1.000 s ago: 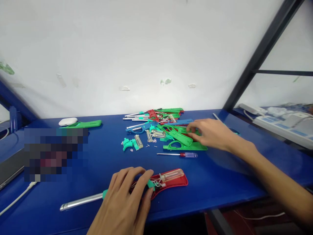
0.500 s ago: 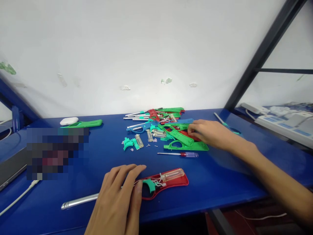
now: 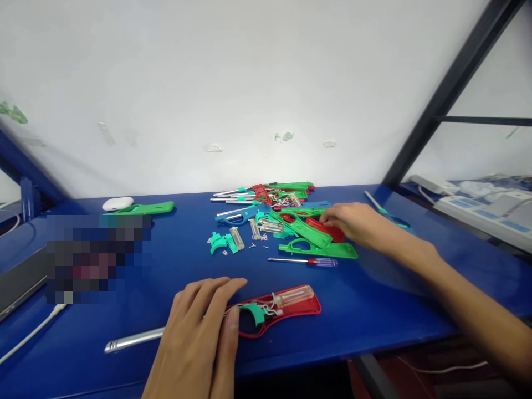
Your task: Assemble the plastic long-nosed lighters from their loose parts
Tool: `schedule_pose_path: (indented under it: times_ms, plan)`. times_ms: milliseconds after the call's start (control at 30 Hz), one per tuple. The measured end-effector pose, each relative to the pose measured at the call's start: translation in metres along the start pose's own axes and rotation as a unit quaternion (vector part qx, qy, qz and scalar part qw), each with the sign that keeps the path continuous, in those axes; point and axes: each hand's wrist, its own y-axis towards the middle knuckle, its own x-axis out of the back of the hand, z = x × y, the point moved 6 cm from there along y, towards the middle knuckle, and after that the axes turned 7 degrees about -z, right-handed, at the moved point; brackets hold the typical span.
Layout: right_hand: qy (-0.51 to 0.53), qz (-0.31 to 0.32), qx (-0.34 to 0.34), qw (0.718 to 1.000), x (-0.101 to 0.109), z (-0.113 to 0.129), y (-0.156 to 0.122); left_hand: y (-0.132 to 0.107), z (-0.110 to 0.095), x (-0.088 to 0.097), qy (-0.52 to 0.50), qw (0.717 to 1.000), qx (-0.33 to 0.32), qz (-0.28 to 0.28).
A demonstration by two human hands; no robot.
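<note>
Near the table's front edge lies a red stick lighter [image 3: 307, 305], its casing open. Clear fuel tank [image 3: 293, 296], green trigger [image 3: 256, 314] and white wires show inside. My left hand [image 3: 199, 327] is closed over its front part, the metal barrel [image 3: 135, 339] sticking out leftwards. At the pile's right side my right hand [image 3: 353, 221] has its fingers closed at the edge of a red casing half [image 3: 328, 228]; the fingertips are partly hidden. Green casing halves [image 3: 311, 233] lie against it. A screwdriver [image 3: 322, 262] with a clear purple handle lies in front.
Behind are more lighters [image 3: 261, 194], loose tanks [image 3: 236, 238], triggers [image 3: 218, 242] and tiny screws. A green casing [image 3: 152, 209] and white case [image 3: 118, 204] stand back left. A blurred patch and cable [image 3: 41, 327] are left, power strips [image 3: 486, 213] right.
My right hand has shifted slightly right at the pile, and more of the red casing half shows beside its fingers. My left hand stays on the red lighter.
</note>
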Motion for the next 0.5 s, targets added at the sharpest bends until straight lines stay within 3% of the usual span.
schedule_pose_path:
  times_ms: [267, 500]
  plan:
    - [-0.006, 0.003, -0.014, 1.000, -0.001, 0.004, -0.001, 0.004, -0.001, -0.001, 0.013, 1.000, -0.009, -0.014]
    - [-0.040, -0.061, -0.058, 0.996, 0.020, 0.001, -0.001, 0.004, -0.001, -0.002, 0.015, 1.000, -0.010, -0.017]
